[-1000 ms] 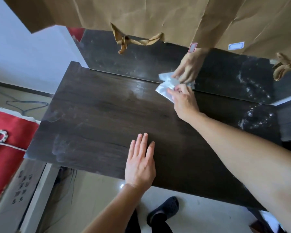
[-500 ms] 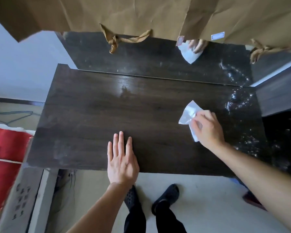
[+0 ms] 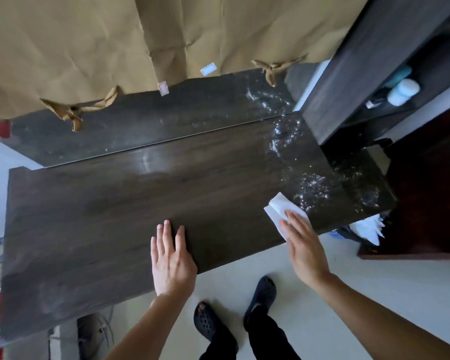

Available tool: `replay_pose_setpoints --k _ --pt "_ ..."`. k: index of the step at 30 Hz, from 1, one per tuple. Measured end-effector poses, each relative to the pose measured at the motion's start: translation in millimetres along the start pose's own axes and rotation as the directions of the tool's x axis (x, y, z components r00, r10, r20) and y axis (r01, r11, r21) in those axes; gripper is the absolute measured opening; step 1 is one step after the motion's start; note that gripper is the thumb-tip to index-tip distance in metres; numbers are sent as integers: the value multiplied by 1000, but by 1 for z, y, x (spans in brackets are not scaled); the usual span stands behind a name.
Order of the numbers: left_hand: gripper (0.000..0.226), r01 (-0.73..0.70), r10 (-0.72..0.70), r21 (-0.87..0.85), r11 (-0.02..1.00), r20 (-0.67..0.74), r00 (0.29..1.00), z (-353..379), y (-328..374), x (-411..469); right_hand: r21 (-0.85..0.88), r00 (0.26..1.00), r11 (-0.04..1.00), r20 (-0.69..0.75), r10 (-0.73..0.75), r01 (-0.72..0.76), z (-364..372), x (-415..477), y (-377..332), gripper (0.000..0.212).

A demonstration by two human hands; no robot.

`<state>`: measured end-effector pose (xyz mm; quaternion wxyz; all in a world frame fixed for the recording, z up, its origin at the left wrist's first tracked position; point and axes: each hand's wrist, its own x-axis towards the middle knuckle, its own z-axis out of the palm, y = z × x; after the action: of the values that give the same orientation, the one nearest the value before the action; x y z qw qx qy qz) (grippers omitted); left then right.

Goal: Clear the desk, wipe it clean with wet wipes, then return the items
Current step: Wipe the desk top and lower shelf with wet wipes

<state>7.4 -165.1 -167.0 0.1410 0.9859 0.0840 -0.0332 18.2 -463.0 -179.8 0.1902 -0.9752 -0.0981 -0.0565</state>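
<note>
1. Bench: a dark wood-grain top that spans the view, with its near edge rising toward 3 o'clock.
2. Your left hand lies palm down at the bench's 6 o'clock edge. The fingers are straight, close together and point to 12 o'clock. It holds nothing, and the heel of the palm overhangs the edge.
3. Your right hand is at 4 o'clock on the bench. Its fingers are extended, not curled, and they press the wet wipe flat against the top. The hand is slightly blurred.
4. The wet wipe is white and folded. It lies under your right fingertips close to the near edge, and its free corner shows at the hand's 11 o'clock.
5. White speckles begin just beside the wipe at its 1 o'clock and spread toward the far right corner.
6. Creased brown paper hangs at 12 o'clock above a glossy dark panel behind the bench.
7. A dark shelf unit at 2 o'clock holds a white-and-blue container.
8. Your black shoes stand on the pale floor at 6 o'clock.
</note>
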Motion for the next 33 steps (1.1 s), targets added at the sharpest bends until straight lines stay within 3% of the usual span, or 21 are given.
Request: replay_pose_setpoints --k 2,6,8,12,15,19,22,25,28,33 --pt "54 -62 62 -35 997 11 998 2 32 8 -14 994 995 -58 97 -98 1 -4 0 44" --pt "51 -117 121 -116 986 23 992 14 94 19 -14 990 990 16 -142 142 9 -29 8 39" --pt "48 -116 124 -138 984 47 991 21 114 24 -33 994 994 -27 -102 101 -7 -27 52 39" --pt "46 -2 7 -131 991 34 999 37 137 31 -120 975 968 -50 214 -219 -46 12 116 40" --pt "51 84 -86 -135 987 -11 996 49 149 32 -68 990 988 -2 139 -139 -47 19 102 31" --pt "50 136 -141 -116 984 -40 989 56 159 33 103 998 995 70 4 -11 -57 3 112 36" --pt "50 156 -159 -52 986 -59 985 62 163 33 71 999 997 -16 43 -41 -61 57 145 29" --pt "50 159 -161 -30 987 -100 982 65 163 32 8 994 995 -43 102 -102 -50 125 162 5" --pt "50 148 -147 1 989 -131 981 66 164 32 -23 1000 1000 1 -11 11 -37 153 168 32" --pt "49 156 -152 18 988 -143 978 62 167 33 118 927 943 184 -327 310 -38 66 150 43"
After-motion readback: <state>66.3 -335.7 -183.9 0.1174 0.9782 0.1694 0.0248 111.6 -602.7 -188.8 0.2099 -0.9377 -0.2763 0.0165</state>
